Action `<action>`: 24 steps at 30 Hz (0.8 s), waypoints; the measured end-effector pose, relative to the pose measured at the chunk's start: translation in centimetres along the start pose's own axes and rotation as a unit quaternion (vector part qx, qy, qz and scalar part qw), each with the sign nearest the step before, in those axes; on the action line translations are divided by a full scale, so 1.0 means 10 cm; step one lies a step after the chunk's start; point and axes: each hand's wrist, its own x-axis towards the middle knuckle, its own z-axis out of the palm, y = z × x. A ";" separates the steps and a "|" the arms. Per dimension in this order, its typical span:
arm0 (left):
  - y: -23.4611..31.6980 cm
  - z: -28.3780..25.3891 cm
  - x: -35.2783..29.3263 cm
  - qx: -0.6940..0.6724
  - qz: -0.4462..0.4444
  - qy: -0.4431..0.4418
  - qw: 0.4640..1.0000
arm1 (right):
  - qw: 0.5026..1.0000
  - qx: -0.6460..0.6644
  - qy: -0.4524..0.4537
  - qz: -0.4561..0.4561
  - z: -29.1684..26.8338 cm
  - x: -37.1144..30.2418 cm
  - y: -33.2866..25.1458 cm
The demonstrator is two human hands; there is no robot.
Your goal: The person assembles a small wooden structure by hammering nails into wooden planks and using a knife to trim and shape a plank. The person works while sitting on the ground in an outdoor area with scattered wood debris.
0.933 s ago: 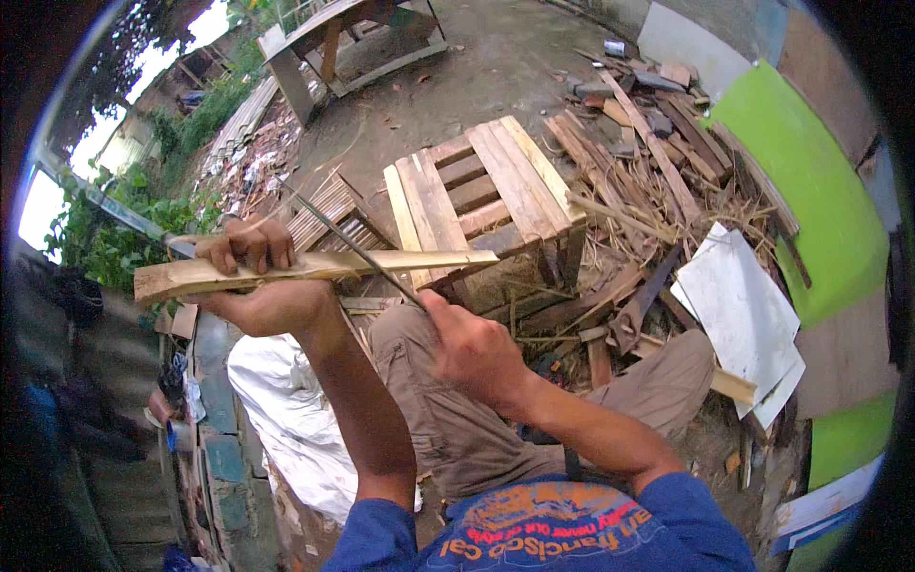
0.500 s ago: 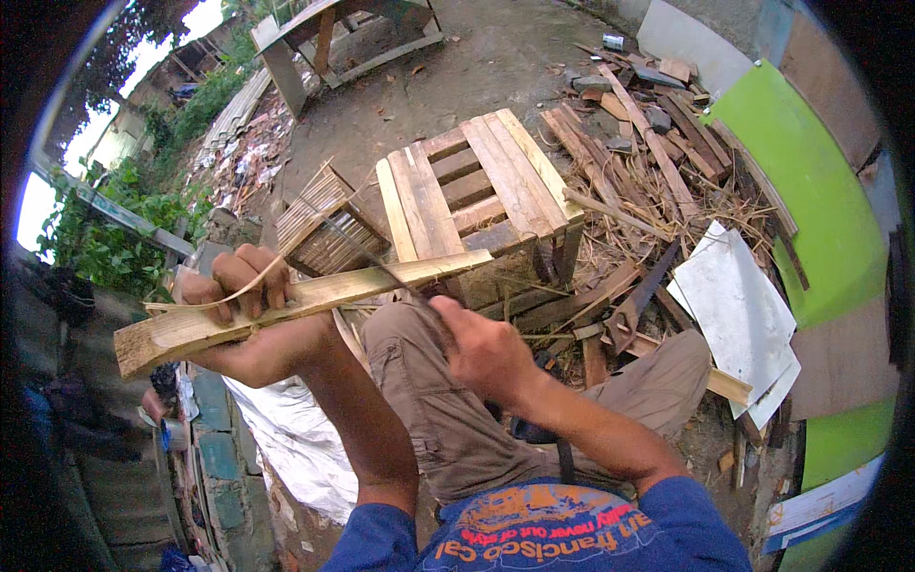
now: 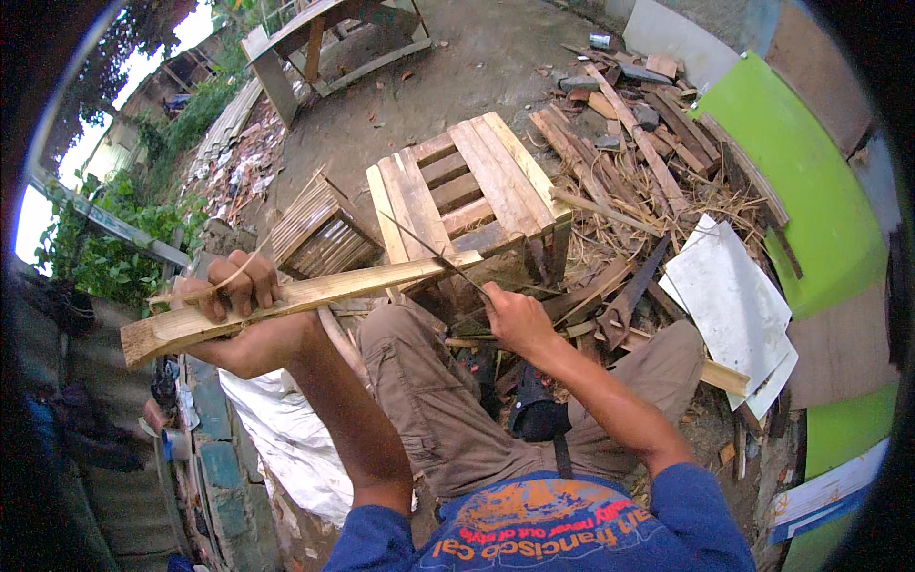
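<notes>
My left hand [image 3: 233, 310] grips a rough, pale wooden strip [image 3: 353, 286] near its wide end, the fingers curled over the top edge. A thin curled sliver [image 3: 238, 276] runs along those fingers. My right hand [image 3: 518, 324] is closed round the handle of a long, narrow machete [image 3: 419, 238], and the grip itself is mostly hidden. Its dark blade slants up and left, crossing the strip near the tapered far end; whether it bites into the wood I cannot tell.
A slatted wooden stool [image 3: 496, 181] stands ahead, beside a small slatted crate [image 3: 319, 224]. Scrap wood [image 3: 610, 162] is heaped at the right, with a handsaw [image 3: 634, 291] near my knee. White sheets [image 3: 729, 296] lie beside green panels [image 3: 801, 181]. A bench [image 3: 334, 48] stands farther off.
The machete and my right hand have moved right and slightly up, out toward the strip's tapered end. More of the blade now shows past the strip. My left hand keeps its hold.
</notes>
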 end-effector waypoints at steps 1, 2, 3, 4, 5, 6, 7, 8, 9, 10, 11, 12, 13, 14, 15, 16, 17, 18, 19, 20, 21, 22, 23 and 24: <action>0.01 -0.03 0.00 -0.024 -0.007 -0.001 1.000 | 1.000 0.005 -0.015 0.009 -0.02 0.00 -0.03; 0.01 -0.05 0.00 0.013 0.006 0.014 1.000 | 0.999 0.010 -0.029 0.019 -0.04 -0.01 -0.08; 0.01 -0.06 -0.02 0.053 0.013 0.029 0.998 | 0.998 0.019 -0.048 0.034 -0.08 -0.06 -0.23; 0.00 -0.04 0.01 0.087 0.028 0.043 0.995 | 0.999 0.042 0.004 -0.027 -0.16 -0.08 -0.42; 0.00 -0.01 0.01 0.094 0.035 0.025 0.995 | 0.993 0.064 0.051 -0.086 -0.19 -0.17 -0.63; -0.02 0.01 -0.01 0.092 0.032 0.031 0.995 | 0.982 0.089 0.097 -0.138 -0.20 -0.25 -0.72; -0.03 0.05 0.00 0.092 0.030 0.035 0.995 | 0.974 0.095 0.124 -0.165 -0.10 -0.22 -0.62; -0.04 0.09 0.00 0.091 0.027 0.038 0.995 | 0.992 0.059 0.070 -0.091 0.03 -0.16 -0.32; -0.06 0.12 0.01 0.106 0.040 0.037 0.993 | 0.999 0.021 0.020 -0.018 0.12 -0.05 0.10; -0.10 0.14 0.01 0.120 0.047 0.034 0.991 | 0.998 -0.014 -0.030 0.059 0.15 0.00 0.32; -0.09 0.12 -0.01 0.143 0.050 0.030 0.988 | 0.997 -0.024 -0.038 0.069 0.18 -0.03 0.28; -0.07 0.08 0.02 0.127 0.047 0.027 0.990 | 0.996 -0.039 -0.046 0.069 0.14 -0.01 0.19; -0.03 0.00 0.05 0.111 0.043 0.029 0.992 | 0.994 -0.058 -0.058 0.071 0.08 -0.03 0.07; 0.00 -0.07 0.05 0.096 0.039 0.030 0.994 | 0.999 -0.019 -0.021 0.017 0.06 -0.13 -0.11; -0.01 -0.06 0.03 0.135 0.053 0.052 0.988 | 0.999 0.011 0.025 -0.038 -0.05 -0.19 -0.34; 0.01 -0.01 0.00 0.118 0.041 0.036 0.992 | 0.993 0.048 0.063 -0.093 -0.09 -0.25 -0.46; -0.01 0.00 -0.01 0.107 0.040 0.027 0.993 | 0.983 0.063 0.101 -0.142 -0.08 -0.23 -0.42; -0.03 0.01 -0.03 0.093 0.036 0.016 0.995 | 0.969 0.078 0.142 -0.188 -0.03 -0.19 -0.32; -0.02 0.03 -0.04 0.093 0.036 0.011 0.995 | 0.950 0.094 0.180 -0.236 0.04 -0.12 -0.20; -0.05 0.10 -0.06 0.083 0.032 0.005 0.996 | 0.992 0.015 0.082 -0.094 0.19 -0.01 0.22; -0.06 0.13 -0.06 0.076 0.032 0.000 0.997 | 0.998 -0.028 0.051 -0.036 0.24 0.04 0.51; -0.06 0.12 -0.05 0.077 0.035 -0.005 0.996 | 0.997 -0.069 0.019 0.017 0.19 0.10 0.58; -0.06 0.11 -0.04 0.078 0.038 -0.011 0.996 | 0.997 -0.060 0.015 0.037 0.24 0.09 0.56; -0.02 0.05 -0.05 0.088 0.039 -0.012 0.995 | 0.997 -0.049 0.001 0.056 0.26 0.06 0.39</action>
